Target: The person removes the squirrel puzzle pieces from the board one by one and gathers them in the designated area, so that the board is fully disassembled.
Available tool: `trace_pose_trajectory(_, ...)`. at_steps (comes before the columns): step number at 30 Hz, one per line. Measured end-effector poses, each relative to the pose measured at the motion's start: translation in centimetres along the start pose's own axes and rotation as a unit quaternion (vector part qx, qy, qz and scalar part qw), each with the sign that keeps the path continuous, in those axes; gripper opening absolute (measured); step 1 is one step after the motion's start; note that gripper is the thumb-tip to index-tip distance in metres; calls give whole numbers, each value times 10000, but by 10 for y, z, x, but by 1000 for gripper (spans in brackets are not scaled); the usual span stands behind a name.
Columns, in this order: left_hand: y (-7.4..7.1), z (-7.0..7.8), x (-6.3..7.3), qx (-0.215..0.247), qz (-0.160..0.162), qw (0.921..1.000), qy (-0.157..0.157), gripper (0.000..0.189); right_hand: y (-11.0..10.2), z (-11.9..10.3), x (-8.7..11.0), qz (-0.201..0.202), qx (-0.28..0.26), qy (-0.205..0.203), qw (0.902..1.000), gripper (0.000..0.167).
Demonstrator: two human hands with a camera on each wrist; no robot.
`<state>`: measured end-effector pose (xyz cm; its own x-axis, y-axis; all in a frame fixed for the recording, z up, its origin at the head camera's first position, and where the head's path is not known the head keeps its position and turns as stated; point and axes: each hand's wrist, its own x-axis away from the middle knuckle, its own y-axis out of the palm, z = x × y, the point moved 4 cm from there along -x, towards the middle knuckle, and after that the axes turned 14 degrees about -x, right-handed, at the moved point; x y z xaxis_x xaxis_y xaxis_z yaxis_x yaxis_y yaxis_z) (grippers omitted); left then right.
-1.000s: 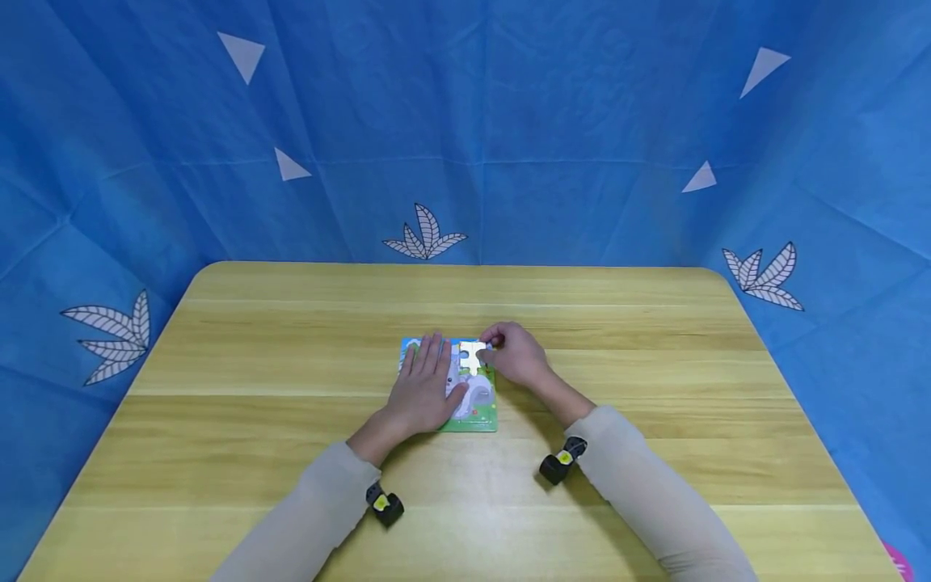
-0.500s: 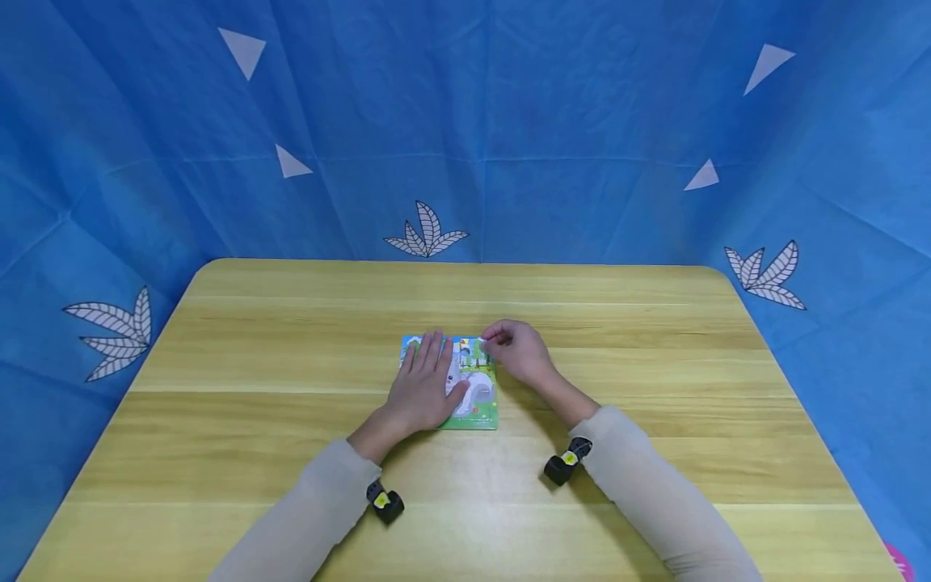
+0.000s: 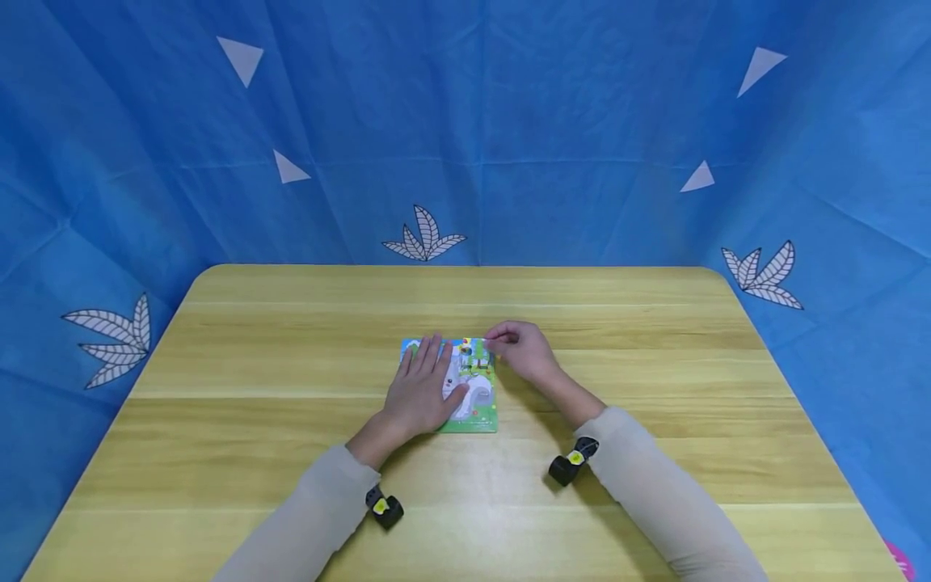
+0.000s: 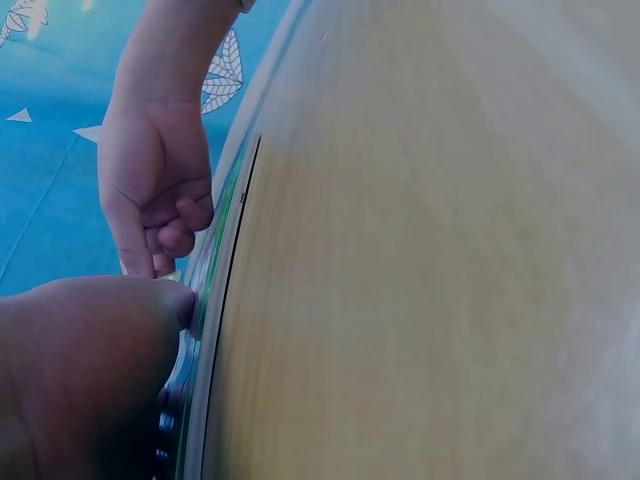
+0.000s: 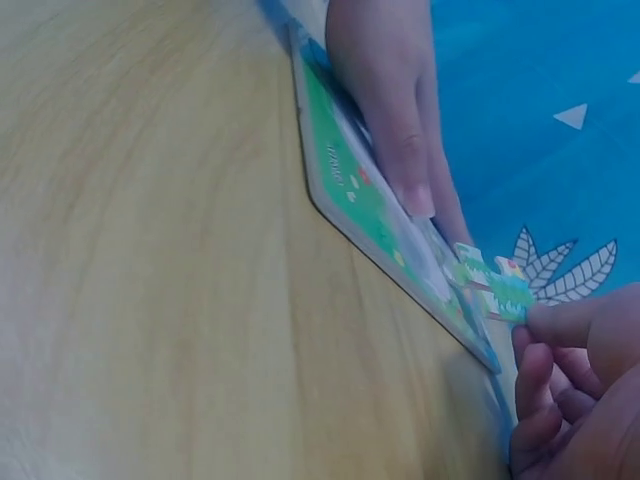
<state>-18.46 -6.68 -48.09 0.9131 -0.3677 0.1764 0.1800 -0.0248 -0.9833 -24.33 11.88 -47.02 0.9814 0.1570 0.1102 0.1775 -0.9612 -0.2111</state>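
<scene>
A small jigsaw puzzle board (image 3: 476, 424) with a green border and a pale cartoon animal lies flat on the table. My left hand (image 3: 418, 392) rests on its left part with straight fingers, covering much of the picture. At the board's upper right corner, my right hand (image 3: 522, 349) pinches a jigsaw piece (image 5: 500, 290) between thumb and index finger, its other fingers curled in. Green and white print shows on the piece, which stands tilted above the board's surface in the right wrist view. The left thumb (image 5: 415, 190) lies near the piece.
The wooden table (image 3: 291, 339) spreads around the board on every side. Behind it hangs a blue cloth (image 3: 582, 121) with white triangles and leaf prints. Each wrist wears a small black camera, the left one (image 3: 385, 509) and the right one (image 3: 570, 465).
The jigsaw piece has tilted: its bright white glare has given way to its printed colours. My right hand has shifted slightly to the right. The left hand has stayed in place.
</scene>
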Motion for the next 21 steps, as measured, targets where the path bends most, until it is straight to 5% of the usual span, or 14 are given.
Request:
trace_pose_trajectory(11,-1,1,0,24,14,10000,-1,80,-19,2,1,-144,-655,399,9970,17)
trace_pose_trajectory(21,-1,1,0,43,25,10000,-2,78,-63,6,3,-107,-902,570,9942,26)
